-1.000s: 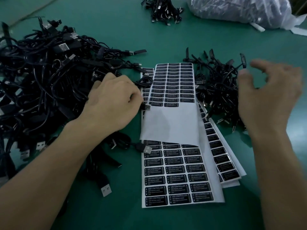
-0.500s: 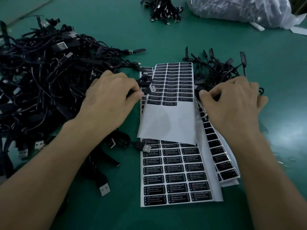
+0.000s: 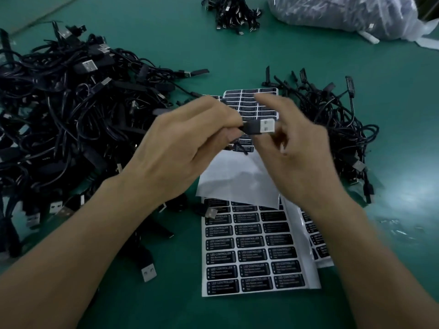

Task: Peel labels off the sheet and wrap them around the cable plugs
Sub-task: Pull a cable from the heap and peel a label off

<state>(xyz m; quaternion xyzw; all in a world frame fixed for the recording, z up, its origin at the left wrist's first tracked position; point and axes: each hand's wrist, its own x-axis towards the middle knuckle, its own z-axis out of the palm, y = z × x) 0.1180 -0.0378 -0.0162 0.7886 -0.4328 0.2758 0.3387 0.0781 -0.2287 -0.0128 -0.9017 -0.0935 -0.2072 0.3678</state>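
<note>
Left hand (image 3: 190, 143) pinches a USB plug (image 3: 260, 126) over the label sheet (image 3: 251, 252); blurred right hand (image 3: 301, 153), fingers loosely curled, perhaps carries a label to wrap next.

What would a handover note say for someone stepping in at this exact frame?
Left hand: raised over the sheets, pinching a black USB plug with its metal end pointing right.
Right hand: beside the plug, fingers loosely curled and blurred; whether it holds a label cannot be told.
Label sheets: stacked on the green table; the top sheet is partly stripped to white backing.
Cables: large pile on the left, smaller pile on the right.
Done: plug picked up. Left: wrap a label around it, then continue through the cables.
</note>
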